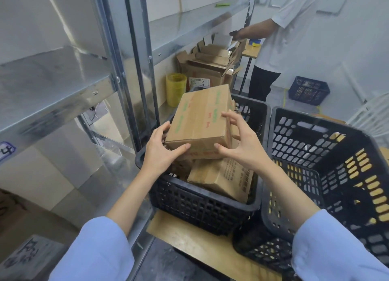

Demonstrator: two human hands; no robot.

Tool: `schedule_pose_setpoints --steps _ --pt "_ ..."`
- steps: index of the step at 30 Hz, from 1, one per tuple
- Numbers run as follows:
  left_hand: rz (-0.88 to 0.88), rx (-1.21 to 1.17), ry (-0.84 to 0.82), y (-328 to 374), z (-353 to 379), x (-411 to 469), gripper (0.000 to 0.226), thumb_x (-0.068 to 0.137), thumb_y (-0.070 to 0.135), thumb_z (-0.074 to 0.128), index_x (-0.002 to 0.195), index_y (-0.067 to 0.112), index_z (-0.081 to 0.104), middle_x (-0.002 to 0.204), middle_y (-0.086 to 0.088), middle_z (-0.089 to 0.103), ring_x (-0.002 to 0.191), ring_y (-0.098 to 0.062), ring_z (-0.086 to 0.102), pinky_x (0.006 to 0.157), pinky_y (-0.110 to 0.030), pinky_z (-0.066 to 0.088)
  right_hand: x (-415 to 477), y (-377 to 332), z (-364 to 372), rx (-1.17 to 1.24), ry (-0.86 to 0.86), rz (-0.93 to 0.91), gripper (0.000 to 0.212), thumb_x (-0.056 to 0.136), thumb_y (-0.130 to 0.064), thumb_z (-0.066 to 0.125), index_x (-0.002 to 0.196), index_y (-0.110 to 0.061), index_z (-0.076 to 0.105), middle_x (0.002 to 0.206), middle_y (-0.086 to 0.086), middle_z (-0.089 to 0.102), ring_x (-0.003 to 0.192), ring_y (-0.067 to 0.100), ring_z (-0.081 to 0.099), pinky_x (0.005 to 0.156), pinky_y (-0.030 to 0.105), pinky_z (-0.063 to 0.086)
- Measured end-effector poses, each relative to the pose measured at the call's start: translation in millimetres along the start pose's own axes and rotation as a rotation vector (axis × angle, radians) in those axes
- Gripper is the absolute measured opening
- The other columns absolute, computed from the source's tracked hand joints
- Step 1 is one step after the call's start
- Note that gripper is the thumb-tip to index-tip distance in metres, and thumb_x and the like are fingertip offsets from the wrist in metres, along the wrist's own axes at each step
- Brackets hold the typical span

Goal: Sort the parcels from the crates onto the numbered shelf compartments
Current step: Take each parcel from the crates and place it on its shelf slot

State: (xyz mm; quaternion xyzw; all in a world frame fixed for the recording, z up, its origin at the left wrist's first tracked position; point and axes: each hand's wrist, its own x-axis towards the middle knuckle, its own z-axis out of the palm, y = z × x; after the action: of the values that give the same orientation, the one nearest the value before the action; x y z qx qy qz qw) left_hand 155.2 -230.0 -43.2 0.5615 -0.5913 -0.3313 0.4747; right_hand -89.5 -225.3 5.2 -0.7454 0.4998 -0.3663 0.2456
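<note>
On your left stands the metal shelf [52,80]. A small blue label [6,151] sticks to its front edge, but the mark on it is too blurry to read.

Next comes your left hand [162,152]. Its thumb lies on the near side of the brown parcel [202,120], and its fingers curl round the parcel's left corner. So this hand grips the parcel.

The parcel is over the middle of the left black crate [200,205], above the crate's rim and tipped a little. You cannot tell if it is touching the boxes under it. One more cardboard box [221,179] lies lower down, against the crate's near edge. The crate stands on a wooden board [189,236].

Your right hand [242,141] grips the parcel's right corner, with the thumb on the near side and bent fingers on the top and right side.

Just beside the left crate, on the right, is a second black crate [315,154].

Far behind, a yellow tape roll [176,89] stands on a low shelf. Another person in a white shirt [294,28] stands at a small table, and a blue crate [308,90] sits on the floor.
</note>
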Motion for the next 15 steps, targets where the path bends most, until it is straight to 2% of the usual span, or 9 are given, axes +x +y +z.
schedule_pose_setpoints --steps 3,6,8,10,12,15 --pt "0.006 -0.044 0.004 14 4 -6 0.080 0.077 0.031 0.083 0.145 0.018 0.043 0.141 0.003 0.052 0.130 -0.011 0.048 0.106 -0.044 0.046 -7 1 -10 0.070 -0.034 0.012 0.076 0.079 -0.029 0.081 0.140 -0.032 0.036 0.150 -0.011 0.038 0.140 0.001 0.033 0.115 0.036 0.038" --pt "0.016 -0.033 0.032 27 6 -15 0.075 0.079 0.031 0.081 0.144 0.021 0.044 0.137 0.012 0.051 0.126 -0.007 0.048 0.105 -0.040 0.048 -15 -1 -17 0.188 -0.046 0.064 0.072 0.079 -0.042 0.079 0.137 -0.033 0.038 0.147 -0.014 0.042 0.128 -0.018 0.036 0.104 0.016 0.040" --pt "0.016 -0.028 0.051 36 9 -22 0.077 0.080 0.030 0.081 0.146 0.022 0.042 0.137 0.012 0.050 0.124 -0.005 0.047 0.102 -0.036 0.049 -18 0 -22 0.268 -0.028 0.093 0.063 0.083 -0.044 0.074 0.133 -0.030 0.040 0.140 -0.020 0.045 0.122 -0.023 0.039 0.097 0.011 0.043" --pt "0.025 -0.003 0.070 46 13 -32 0.081 0.079 0.029 0.081 0.148 0.021 0.039 0.140 0.008 0.047 0.125 -0.006 0.046 0.101 -0.035 0.050 -23 3 -26 0.309 -0.019 0.083 0.052 0.088 -0.033 0.072 0.130 -0.024 0.041 0.134 -0.027 0.043 0.118 -0.026 0.040 0.091 0.008 0.045" --pt "0.038 0.029 0.080 55 16 -43 0.084 0.078 0.027 0.082 0.149 0.019 0.037 0.140 0.006 0.043 0.127 -0.007 0.044 0.104 -0.035 0.047 -26 5 -29 0.325 -0.030 0.067 0.053 0.089 -0.021 0.072 0.131 -0.022 0.040 0.136 -0.022 0.043 0.121 -0.020 0.042 0.093 0.010 0.044" --pt "0.022 0.062 0.108 68 25 -64 0.089 0.077 0.025 0.083 0.151 0.018 0.034 0.141 0.004 0.038 0.129 -0.010 0.043 0.109 -0.039 0.043 -34 5 -40 0.330 -0.065 0.029 0.070 0.086 -0.018 0.075 0.141 -0.024 0.033 0.149 -0.008 0.036 0.136 0.002 0.036 0.106 0.021 0.038"
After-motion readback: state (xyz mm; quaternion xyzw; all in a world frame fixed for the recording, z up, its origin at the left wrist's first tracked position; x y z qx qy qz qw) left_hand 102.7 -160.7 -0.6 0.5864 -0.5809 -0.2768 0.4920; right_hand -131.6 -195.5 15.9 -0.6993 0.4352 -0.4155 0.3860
